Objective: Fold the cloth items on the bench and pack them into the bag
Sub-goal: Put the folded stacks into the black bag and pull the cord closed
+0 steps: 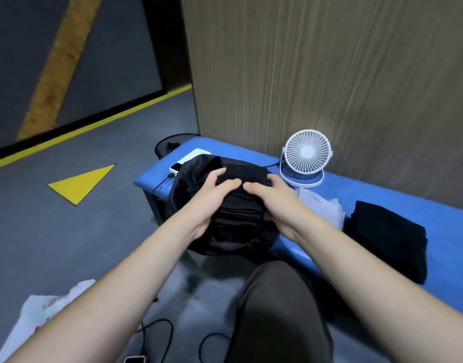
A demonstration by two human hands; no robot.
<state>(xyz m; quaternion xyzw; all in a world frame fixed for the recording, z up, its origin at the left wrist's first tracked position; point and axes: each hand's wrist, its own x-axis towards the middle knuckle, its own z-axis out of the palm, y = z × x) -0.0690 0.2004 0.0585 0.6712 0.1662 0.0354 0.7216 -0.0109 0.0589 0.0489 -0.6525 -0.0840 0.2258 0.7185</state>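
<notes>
A black bag (193, 179) stands on the left end of the blue bench (382, 189). A folded black cloth (241, 208) sits in the bag's mouth. My left hand (214, 195) grips the cloth's left side with curled fingers. My right hand (267, 197) grips its right side, fingertips close to the left hand's. Another folded black cloth (390, 237) lies on the bench to the right. A crumpled white cloth or plastic piece (322, 205) lies between it and the bag.
A white desk fan (306, 158) stands on the bench behind the bag, against a wood-grain wall. A white device (191, 159) with a cable lies behind the bag. My knee (277, 310) is below. A white plastic bag (42, 318), cables and a phone (135, 359) lie on the floor.
</notes>
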